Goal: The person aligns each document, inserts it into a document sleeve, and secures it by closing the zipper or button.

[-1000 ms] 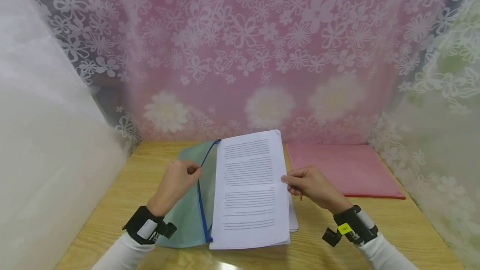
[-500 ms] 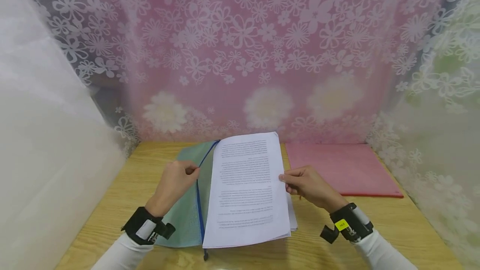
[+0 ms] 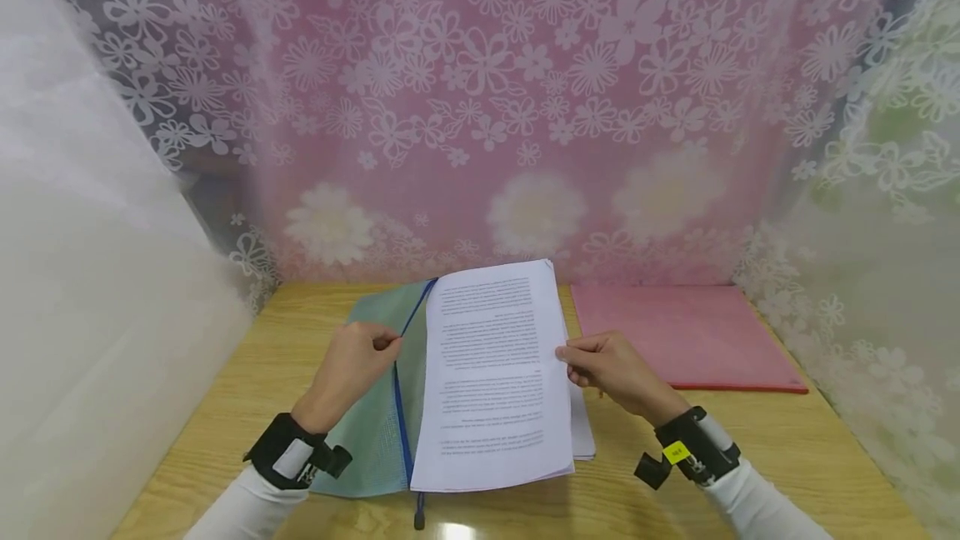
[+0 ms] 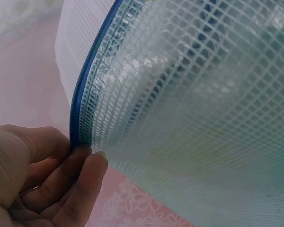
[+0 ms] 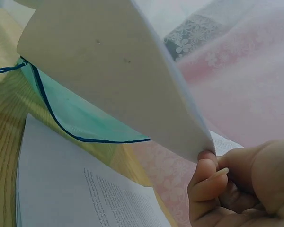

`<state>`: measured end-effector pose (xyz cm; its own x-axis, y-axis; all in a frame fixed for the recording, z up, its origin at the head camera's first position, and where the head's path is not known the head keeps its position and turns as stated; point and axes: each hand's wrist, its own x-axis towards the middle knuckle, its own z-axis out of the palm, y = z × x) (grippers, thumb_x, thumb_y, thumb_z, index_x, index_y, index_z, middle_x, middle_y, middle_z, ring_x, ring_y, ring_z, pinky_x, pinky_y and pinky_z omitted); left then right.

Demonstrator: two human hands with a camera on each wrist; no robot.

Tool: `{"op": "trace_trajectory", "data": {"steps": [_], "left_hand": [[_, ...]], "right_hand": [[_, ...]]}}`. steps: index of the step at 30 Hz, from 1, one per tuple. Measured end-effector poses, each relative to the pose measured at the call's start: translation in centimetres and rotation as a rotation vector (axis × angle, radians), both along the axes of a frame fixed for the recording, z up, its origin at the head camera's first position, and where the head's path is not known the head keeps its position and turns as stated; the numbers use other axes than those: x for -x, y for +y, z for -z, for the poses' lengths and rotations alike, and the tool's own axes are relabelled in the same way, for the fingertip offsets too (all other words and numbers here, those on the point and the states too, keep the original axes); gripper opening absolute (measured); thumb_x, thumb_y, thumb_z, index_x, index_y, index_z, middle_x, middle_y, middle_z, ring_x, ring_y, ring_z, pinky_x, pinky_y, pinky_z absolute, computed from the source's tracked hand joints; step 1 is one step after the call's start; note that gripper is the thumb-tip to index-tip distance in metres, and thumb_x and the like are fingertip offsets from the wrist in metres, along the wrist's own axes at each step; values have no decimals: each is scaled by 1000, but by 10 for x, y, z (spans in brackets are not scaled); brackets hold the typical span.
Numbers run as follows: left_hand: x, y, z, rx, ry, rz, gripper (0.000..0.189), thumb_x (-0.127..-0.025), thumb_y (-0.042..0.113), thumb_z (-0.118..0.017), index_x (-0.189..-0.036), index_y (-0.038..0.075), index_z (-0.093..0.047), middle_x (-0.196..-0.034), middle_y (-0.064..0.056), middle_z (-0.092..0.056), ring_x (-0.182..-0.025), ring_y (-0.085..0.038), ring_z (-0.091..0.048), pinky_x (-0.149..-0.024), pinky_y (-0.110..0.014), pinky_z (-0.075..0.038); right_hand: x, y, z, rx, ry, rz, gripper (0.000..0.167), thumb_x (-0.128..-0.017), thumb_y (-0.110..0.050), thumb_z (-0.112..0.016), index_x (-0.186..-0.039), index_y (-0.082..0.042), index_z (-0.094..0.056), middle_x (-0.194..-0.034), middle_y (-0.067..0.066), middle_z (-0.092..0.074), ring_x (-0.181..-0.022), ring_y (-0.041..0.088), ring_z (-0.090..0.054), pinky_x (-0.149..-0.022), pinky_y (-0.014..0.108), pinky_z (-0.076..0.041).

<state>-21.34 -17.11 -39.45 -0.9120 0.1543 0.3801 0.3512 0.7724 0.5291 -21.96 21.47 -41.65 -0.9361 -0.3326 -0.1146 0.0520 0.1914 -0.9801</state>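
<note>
My left hand [image 3: 356, 369] pinches the blue-zipped edge of a green mesh zipper pouch [image 4: 180, 104], lifting that side so the mouth gapes. Between thumb and fingers, my right hand [image 3: 618, 373] grips the right edge of a stack of printed paper sheets [image 3: 491, 382]. The stack's left edge overlaps the pouch's opening in the head view. From the right wrist, the blank underside of the held sheets shows, with the pouch's blue rim [image 5: 80, 139] behind it. Under the held sheets lies a second stack of printed paper [image 5: 85, 184] on the table.
A pink zipper pouch [image 3: 690, 340] with a red edge lies flat at the back right of the wooden table [image 3: 757, 457]. Pink floral curtain [image 3: 480, 107] hangs along the table's back edge. Pale sheeting [image 3: 97, 232] closes in the left side.
The held sheets shifted slightly left over the pouch's opening, their lower edge lifting a little. The zipper's end now hangs out below the sheets. Both hands keep their grip.
</note>
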Motion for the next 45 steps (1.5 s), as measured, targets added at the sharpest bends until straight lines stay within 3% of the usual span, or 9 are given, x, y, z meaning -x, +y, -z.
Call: {"op": "trace_trajectory", "data": {"steps": [6,12,23,33,45], "left_hand": [[-1,2,1,22,16,5,8,-91,10,-75,-89,8,-83,-76,-1,-75,-60,-4,-59,-58,-25,-49],[-1,4,3,20,32,2,8,-90,9,-75,-86,10,-82,-71,0,-72,-56,-4,-55,-55,-24,-46],[0,9,6,-27,51,-28,8,-89,8,-75,-85,8,-82,-75,-3,-76,-58,-4,-60,-56,-23,-49],[-1,6,6,-59,64,-62,7,-87,8,-76,-84,4,-81,-76,-5,-77,-64,-10,-67,-58,-27,-53],[1,6,5,-39,45,-60,9,-89,12,-76,-85,6,-82,-77,-4,-77,-64,-9,-67,-59,-28,-53]], "right_hand": [[-3,-4,-1,31,-16,40,34,-99,-22,-69,-112,10,-72,-77,4,-63,-66,9,-57,-62,20,-50],[-4,-11,-3,-7,9,67,30,-98,-17,-71,-108,11,-73,-77,4,-65,-66,8,-59,-63,20,-53],[-4,-19,-2,-56,17,49,25,-97,-14,-71,-102,10,-74,-74,3,-67,-64,9,-59,-60,20,-53],[-5,-19,2,-74,-26,123,22,-97,-8,-68,-104,12,-73,-71,4,-67,-62,9,-58,-58,21,-51],[-3,-18,4,43,-78,82,22,-99,-13,-68,-100,9,-73,-74,2,-64,-65,9,-57,-63,21,-53]]}}
